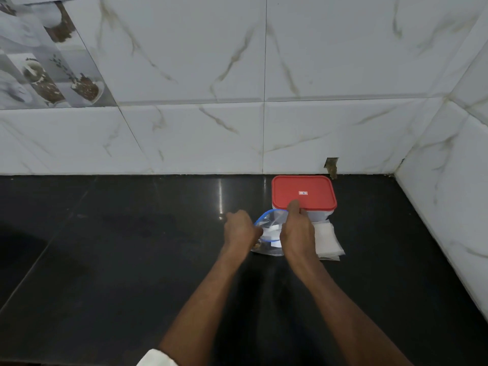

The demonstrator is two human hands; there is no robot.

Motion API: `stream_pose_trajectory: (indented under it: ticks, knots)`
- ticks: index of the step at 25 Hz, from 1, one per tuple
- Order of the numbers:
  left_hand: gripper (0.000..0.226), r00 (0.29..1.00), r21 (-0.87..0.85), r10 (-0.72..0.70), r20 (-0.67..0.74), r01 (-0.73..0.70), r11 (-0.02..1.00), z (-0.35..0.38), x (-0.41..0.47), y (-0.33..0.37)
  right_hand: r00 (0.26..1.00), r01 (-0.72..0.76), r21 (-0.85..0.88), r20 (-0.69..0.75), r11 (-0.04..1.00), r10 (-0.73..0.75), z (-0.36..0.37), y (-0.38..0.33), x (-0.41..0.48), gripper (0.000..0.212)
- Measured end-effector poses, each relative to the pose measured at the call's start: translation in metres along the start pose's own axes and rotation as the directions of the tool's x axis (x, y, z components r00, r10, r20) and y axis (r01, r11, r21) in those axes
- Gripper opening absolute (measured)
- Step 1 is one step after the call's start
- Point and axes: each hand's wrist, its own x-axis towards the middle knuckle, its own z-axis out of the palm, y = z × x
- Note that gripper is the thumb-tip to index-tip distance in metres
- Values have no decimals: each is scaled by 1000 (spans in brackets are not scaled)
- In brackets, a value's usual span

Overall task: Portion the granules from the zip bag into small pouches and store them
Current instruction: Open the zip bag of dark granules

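A clear zip bag [269, 228] with a blue zip strip stands on the black counter between my hands, a few brown granules showing at its lower left. My left hand [240, 229] grips the bag's left edge. My right hand [297, 231] grips its right edge near the top. The bag's mouth looks spread apart. A stack of small white pouches [328, 241] lies flat on the counter just right of my right hand. Behind the bag stands a clear container with a red lid [303, 191], closed.
The black counter [132, 260] runs left and toward me. White marbled wall tiles [184, 75] rise behind it, and a side wall [449, 194] closes the right end. The container stands close to the back wall.
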Motion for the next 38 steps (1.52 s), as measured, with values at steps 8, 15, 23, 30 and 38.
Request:
stream_pose_trajectory:
  ticks: [8,15,23,30,38]
  knots:
    - [13,967,-154,51,-251,-92,984,-16,-1,-3,999,-3,-122,-38,993,-1,-30,1,10,15]
    - [10,979,-753,-34,201,177,634,-4,11,-18,886,-461,691,332,557,322,-6,18,26,28]
    - [22,831,-780,-62,553,542,312,17,22,-28,774,-609,738,472,291,422,13,26,25,25]
    - [15,772,-779,117,625,626,36,22,22,-43,631,-770,619,703,153,329,9,31,30,23]
    - [22,726,-736,120,677,670,100,46,20,-55,453,-880,471,871,-66,190,12,47,28,24]
